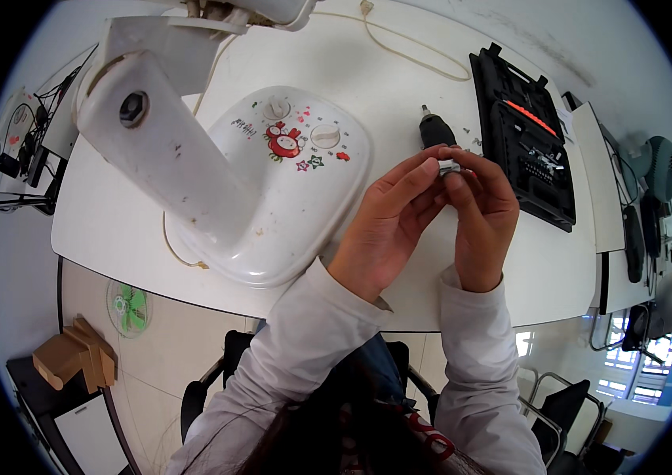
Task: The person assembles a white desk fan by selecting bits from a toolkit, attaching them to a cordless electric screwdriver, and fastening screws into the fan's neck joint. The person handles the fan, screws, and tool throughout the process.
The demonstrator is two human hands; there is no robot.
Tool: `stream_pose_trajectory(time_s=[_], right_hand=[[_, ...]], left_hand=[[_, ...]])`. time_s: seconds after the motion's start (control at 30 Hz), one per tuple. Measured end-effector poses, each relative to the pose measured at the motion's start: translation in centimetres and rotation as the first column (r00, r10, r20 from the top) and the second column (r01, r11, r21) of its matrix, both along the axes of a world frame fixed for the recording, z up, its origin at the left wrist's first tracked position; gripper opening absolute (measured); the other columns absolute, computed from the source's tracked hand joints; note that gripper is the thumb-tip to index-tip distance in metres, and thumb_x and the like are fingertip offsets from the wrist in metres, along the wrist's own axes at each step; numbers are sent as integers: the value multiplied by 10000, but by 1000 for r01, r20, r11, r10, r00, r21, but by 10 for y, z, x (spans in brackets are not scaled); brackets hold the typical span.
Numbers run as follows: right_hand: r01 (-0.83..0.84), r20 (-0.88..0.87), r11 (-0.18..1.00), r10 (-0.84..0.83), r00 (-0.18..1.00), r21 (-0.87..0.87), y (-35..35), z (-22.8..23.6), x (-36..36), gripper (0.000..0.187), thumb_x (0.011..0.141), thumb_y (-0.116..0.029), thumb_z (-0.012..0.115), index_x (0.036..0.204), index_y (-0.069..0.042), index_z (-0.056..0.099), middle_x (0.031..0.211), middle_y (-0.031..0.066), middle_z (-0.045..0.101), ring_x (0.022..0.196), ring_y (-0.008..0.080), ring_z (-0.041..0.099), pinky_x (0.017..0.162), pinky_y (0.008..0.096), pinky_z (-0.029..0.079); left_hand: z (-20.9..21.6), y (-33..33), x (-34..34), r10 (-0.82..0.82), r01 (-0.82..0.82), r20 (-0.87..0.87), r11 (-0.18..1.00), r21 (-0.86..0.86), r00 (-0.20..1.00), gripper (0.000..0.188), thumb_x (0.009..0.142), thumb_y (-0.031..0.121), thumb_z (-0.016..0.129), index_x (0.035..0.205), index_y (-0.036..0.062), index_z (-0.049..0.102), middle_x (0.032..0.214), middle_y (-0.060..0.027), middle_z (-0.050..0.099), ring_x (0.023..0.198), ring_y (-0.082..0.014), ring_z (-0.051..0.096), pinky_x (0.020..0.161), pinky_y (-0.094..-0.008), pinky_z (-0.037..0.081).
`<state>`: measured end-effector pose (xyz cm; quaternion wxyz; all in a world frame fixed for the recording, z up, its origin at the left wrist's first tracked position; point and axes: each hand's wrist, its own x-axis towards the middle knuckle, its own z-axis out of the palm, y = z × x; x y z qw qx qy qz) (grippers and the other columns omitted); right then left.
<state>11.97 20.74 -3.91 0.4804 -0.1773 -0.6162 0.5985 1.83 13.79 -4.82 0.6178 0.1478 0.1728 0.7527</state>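
Observation:
My left hand (390,214) and my right hand (485,214) meet above the table, right of centre. Between their fingertips they pinch a small silvery metal piece (448,166), round-looking like a socket; the fingers cover part of it. Just beyond the hands lies a black-handled screwdriver (434,129), its tip pointing away from me. Several small metal bits (474,141) are scattered beside it. To the left stands the white base (304,190) of an electric fan, with two dials and cartoon stickers. Its thick white neck (169,150) leans up to the left and shows a dark hex bolt.
An open black tool case (522,142) with sockets and an orange strip lies at the table's right. A cream power cord (407,38) curls across the back. A green fan blade (131,307) and cardboard boxes (74,356) are at lower left. Chairs (565,412) stand at lower right.

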Motion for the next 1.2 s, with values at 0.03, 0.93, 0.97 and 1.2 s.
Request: stream_pose_trajectory(time_s=[0.03,0.93,0.97,1.2], right_hand=[[3,0,1000,-3,1000,-3,0,0,0,251,851,53,610,1100,26,600,1043,95,666,874,125,630,792,245,501],[85,21,996,-86,996,36,-5,-5,-5,241,863,46,601,1104,35,613,1058,98,661,921,139,633,829,247,496],[89,19,995,-90,996,37,-5,-6,-5,240,866,44,599,1105,35,612,1058,99,661,921,137,632,830,247,495],[74,54,997,-75,996,14,-4,-6,-7,217,890,-7,594,1103,26,616,1062,98,660,925,129,622,831,250,495]], left_hand=[[-1,0,0,-1,1,5,1000,1,1000,423,953,290,536,1301,56,481,1210,-36,556,1144,-138,514,1031,-295,369],[-4,4,11,211,-215,-48,973,-83,976,286,949,151,536,1186,-4,580,1063,-79,642,998,-153,619,964,-304,468],[-5,4,11,214,-217,-51,973,-82,976,284,949,149,536,1184,-4,581,1063,-80,641,1000,-154,619,963,-304,469],[-7,5,12,229,-229,-17,967,-110,973,304,952,164,527,1194,-16,572,1075,-78,633,1018,-158,609,974,-303,457]])
